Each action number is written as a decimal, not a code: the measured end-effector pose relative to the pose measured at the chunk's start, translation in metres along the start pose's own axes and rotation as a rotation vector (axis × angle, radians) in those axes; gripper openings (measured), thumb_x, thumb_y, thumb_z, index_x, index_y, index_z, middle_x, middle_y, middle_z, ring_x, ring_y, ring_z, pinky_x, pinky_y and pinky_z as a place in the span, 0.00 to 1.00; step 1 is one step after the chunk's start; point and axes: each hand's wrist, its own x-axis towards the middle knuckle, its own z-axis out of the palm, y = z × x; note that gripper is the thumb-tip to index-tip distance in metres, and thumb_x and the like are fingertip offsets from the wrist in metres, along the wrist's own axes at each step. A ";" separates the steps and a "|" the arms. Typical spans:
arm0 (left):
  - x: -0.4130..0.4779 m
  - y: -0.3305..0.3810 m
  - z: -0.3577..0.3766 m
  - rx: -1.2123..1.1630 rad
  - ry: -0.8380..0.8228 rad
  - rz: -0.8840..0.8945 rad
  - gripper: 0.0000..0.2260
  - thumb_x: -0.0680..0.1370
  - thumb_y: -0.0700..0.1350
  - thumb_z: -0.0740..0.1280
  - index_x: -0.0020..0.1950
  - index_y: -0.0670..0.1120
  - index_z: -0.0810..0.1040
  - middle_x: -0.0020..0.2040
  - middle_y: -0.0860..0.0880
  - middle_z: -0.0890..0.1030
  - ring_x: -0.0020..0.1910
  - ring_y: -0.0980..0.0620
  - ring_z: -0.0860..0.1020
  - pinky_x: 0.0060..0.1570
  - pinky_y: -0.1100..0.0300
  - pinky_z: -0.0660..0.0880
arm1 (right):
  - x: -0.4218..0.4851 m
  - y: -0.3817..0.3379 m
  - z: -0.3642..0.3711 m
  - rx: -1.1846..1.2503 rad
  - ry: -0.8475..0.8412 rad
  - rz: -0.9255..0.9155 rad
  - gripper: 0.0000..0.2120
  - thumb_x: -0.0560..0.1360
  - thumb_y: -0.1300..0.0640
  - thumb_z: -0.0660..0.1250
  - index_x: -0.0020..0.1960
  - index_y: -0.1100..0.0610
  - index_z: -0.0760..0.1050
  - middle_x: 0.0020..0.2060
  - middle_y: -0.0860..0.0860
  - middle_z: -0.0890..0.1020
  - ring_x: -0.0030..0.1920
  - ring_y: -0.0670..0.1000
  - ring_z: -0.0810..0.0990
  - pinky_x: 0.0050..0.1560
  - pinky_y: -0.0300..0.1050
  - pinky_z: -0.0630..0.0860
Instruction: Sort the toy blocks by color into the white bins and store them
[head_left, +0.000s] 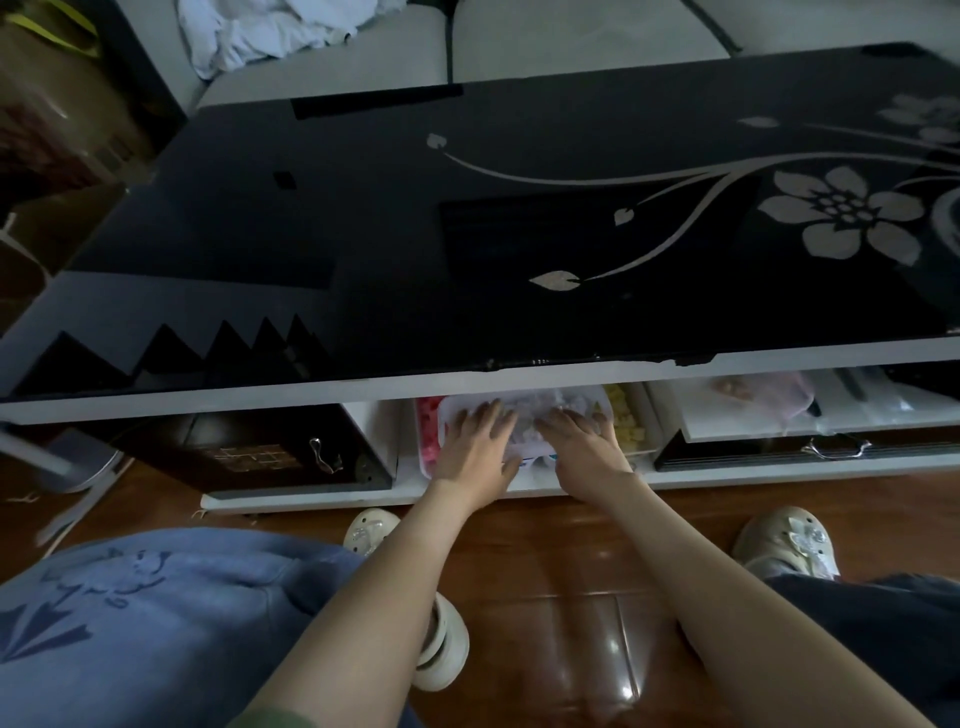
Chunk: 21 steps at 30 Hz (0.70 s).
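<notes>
You look to be at the storing step. The sorting seems done, and the bins sit on the lower shelf (519, 486) under the black tabletop (467, 234). Your left hand (475, 441) and right hand (582, 441) both lie flat on the top white bin (535, 460). The fingers (488, 415) are straight and slightly spread, pressing rather than gripping, with nothing pinched. Beneath your fingertips the bin holds pale blocks, too blurred to name a colour. Just left of your left fingers are the pink-red blocks (428, 431), and just right of your right fingers the yellow blocks (626, 421). I cannot tell whether their bins sit beside or under yours. The next move likely calls for an even push from both palms, keeping the bin square so it does not snag its neighbours.
</notes>
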 end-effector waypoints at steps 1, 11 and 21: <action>0.003 0.001 0.002 0.021 -0.057 0.012 0.26 0.81 0.58 0.52 0.77 0.50 0.54 0.78 0.47 0.54 0.77 0.46 0.51 0.75 0.47 0.46 | 0.001 0.000 0.000 0.004 -0.005 0.008 0.29 0.77 0.60 0.58 0.76 0.49 0.54 0.75 0.48 0.57 0.76 0.50 0.52 0.74 0.57 0.41; 0.002 -0.005 0.005 0.063 -0.031 -0.150 0.22 0.82 0.55 0.48 0.68 0.46 0.70 0.67 0.43 0.72 0.67 0.44 0.69 0.70 0.49 0.58 | 0.005 -0.005 0.001 -0.019 0.033 0.070 0.28 0.75 0.59 0.61 0.73 0.51 0.58 0.71 0.52 0.63 0.71 0.54 0.61 0.71 0.54 0.51; -0.004 -0.005 0.009 -0.091 -0.071 -0.201 0.24 0.80 0.48 0.59 0.74 0.46 0.60 0.70 0.42 0.69 0.68 0.42 0.67 0.69 0.47 0.64 | 0.014 -0.031 -0.006 0.171 -0.104 -0.006 0.28 0.78 0.60 0.57 0.76 0.54 0.52 0.74 0.52 0.61 0.73 0.53 0.59 0.70 0.50 0.55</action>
